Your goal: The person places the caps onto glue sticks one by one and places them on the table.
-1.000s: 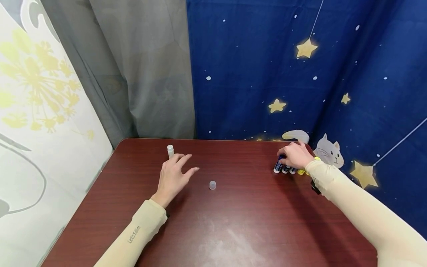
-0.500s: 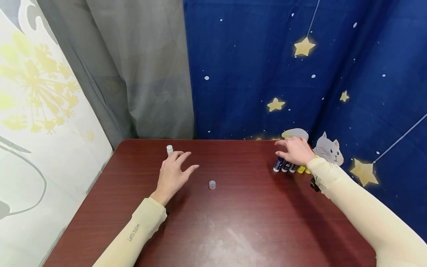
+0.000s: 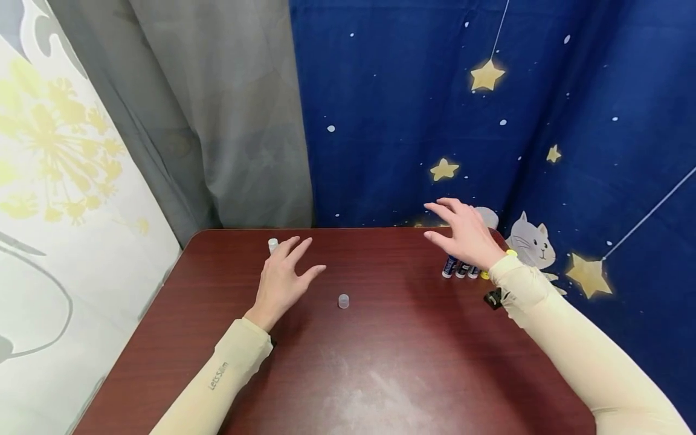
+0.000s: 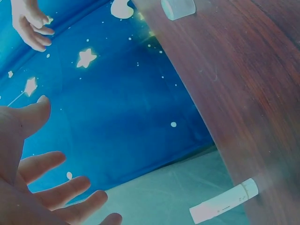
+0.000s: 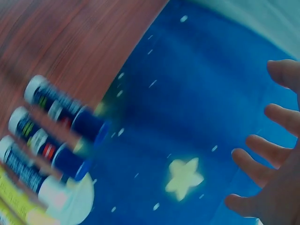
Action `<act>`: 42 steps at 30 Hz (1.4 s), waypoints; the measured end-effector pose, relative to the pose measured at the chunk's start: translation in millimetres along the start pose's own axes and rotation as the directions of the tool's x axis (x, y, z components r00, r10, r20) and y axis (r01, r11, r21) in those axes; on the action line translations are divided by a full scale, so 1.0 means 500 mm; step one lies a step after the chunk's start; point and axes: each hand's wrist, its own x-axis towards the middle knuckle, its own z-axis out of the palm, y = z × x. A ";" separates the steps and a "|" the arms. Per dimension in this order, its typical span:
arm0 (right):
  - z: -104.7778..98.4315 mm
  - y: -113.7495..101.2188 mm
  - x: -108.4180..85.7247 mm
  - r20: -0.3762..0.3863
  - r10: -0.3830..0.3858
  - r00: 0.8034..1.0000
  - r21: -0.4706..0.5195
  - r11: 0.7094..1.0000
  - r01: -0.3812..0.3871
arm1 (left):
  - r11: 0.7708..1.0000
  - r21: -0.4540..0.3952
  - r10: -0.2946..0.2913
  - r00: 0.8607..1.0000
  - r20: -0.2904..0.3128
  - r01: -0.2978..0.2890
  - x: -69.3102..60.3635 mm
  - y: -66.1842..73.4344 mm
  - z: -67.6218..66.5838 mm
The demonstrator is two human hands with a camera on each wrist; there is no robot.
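Note:
My left hand (image 3: 280, 281) hovers over the left half of the table with its fingers spread and nothing held. Just beyond its fingertips stands a white stick-shaped tube (image 3: 273, 244), partly hidden by the hand; small print shows on the tube (image 4: 224, 202) in the left wrist view. To the right of this hand sits a small translucent cap (image 3: 344, 301). My right hand (image 3: 464, 232) is raised above the far right, fingers apart and holding nothing. Below it, a row of upright glue-stick-like tubes (image 3: 449, 266) is partly covered by hand and sleeve.
In the right wrist view the row has dark blue tubes (image 5: 61, 105), one with a white top (image 5: 33, 176), and yellow tubes (image 5: 18, 197) at the end. The brown table (image 3: 380, 350) ends at a blue star-patterned curtain (image 3: 380, 121) and a grey curtain (image 3: 255, 139).
My right hand has let go of the leftmost blue tube, risen above the row and moved slightly left, its fingers spreading. The left hand stays nearly in place.

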 end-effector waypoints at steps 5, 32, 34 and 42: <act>0.010 -0.068 -0.010 -0.077 -0.048 0.996 0.061 0.997 0.053 | 1.000 -0.007 0.003 1.000 0.003 -0.003 -0.002 0.005 -0.002; 0.081 -0.204 -0.046 -0.109 -0.116 0.987 0.234 0.962 0.139 | 0.999 -0.034 0.031 0.999 -0.016 -0.031 -0.009 0.033 -0.031; 0.086 -0.205 -0.036 -0.083 -0.127 0.988 0.225 0.964 0.143 | 0.999 -0.035 0.037 0.999 -0.026 -0.037 -0.008 0.034 -0.034; 0.137 -0.215 0.008 0.041 -0.221 0.974 0.166 0.963 0.212 | 0.998 -0.021 0.059 0.997 -0.055 -0.061 -0.006 0.033 -0.043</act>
